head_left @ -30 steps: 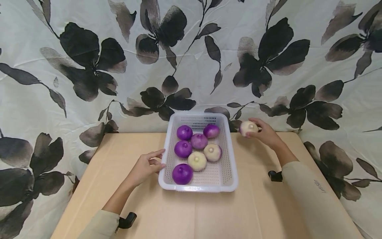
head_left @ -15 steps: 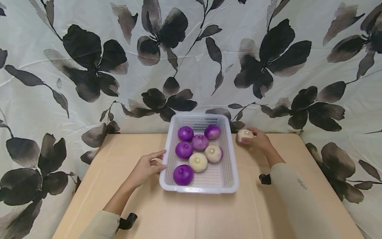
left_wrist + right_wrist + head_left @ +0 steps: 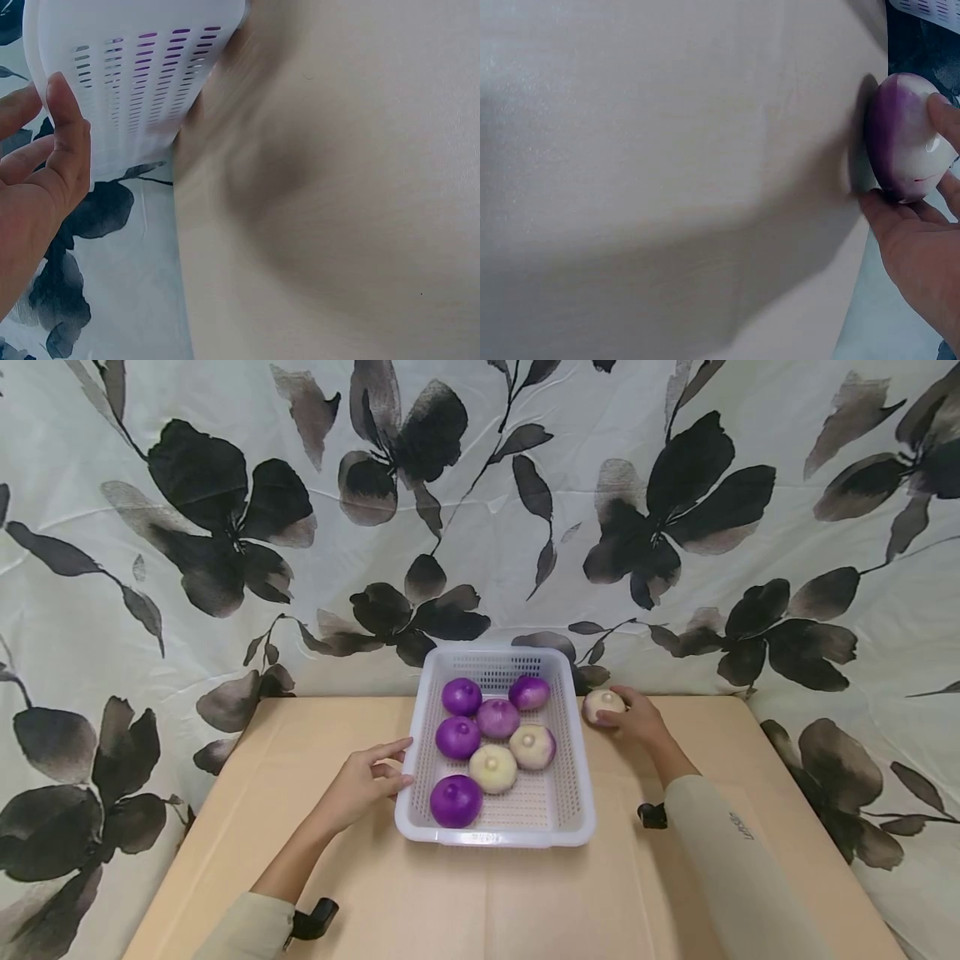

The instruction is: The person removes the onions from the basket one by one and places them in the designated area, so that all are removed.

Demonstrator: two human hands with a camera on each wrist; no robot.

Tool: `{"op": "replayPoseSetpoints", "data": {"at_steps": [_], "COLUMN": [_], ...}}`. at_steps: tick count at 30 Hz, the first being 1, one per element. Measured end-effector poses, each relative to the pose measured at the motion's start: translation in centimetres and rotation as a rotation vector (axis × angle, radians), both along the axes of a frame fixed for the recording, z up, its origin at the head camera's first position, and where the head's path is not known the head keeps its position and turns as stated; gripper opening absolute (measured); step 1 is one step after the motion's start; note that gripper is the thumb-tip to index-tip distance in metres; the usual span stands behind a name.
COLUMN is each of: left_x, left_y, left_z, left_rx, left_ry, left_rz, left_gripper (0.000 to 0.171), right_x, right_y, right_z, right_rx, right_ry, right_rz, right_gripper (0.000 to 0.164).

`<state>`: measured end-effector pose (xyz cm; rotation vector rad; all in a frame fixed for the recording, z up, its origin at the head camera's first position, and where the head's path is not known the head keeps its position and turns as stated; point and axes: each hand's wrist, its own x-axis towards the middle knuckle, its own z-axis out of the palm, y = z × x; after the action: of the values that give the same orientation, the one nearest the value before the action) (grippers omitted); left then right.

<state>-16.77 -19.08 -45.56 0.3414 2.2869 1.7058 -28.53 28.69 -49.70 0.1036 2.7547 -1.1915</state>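
Note:
My left hand [image 3: 367, 785] is at the left side of a white perforated plastic basket [image 3: 585, 810]. Its thumb and fingertips touch the basket's outer wall and rim, as the left wrist view also shows. Inside the basket, several purple onions [image 3: 457, 802] lie together with two paler ones, a cream onion [image 3: 493, 768] and a white-and-purple onion [image 3: 531, 746]. Right of the basket, near the table's far edge, my right hand [image 3: 637, 718] grips another white-and-purple onion [image 3: 602, 706] between thumb and fingers. The right wrist view shows this onion [image 3: 904, 139] glossy, purple on one side, close over the table.
The light wooden-looking table [image 3: 487, 902] bears the basket near its far edge. A white cloth with dark flowers [image 3: 450, 485] hangs behind it and at both sides. Black wrist straps [image 3: 313, 920] sit at the sleeves.
My right hand has moved left and a little toward me with the onion, lowering it close to the table beside the basket. The left hand and basket stay put.

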Motion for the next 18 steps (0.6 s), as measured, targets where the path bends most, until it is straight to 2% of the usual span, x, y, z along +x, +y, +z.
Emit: {"op": "replayPoseSetpoints", "data": {"at_steps": [12,18], "left_x": [0.23,0.1], "left_y": [0.01,0.06], "left_z": [0.03,0.09], "left_rx": [0.016,0.008], "left_ry": [-0.007,-0.005], "left_rz": [0.0,-0.005], "left_gripper": [0.061,0.061], "right_x": [0.41,0.54], "right_y": [-0.38,-0.31], "right_z": [0.06,0.21], "right_rx": [-0.057,-0.052], "right_ry": [-0.02,-0.026], "right_rz": [0.011,0.03], "right_gripper": [0.077,0.078]}}
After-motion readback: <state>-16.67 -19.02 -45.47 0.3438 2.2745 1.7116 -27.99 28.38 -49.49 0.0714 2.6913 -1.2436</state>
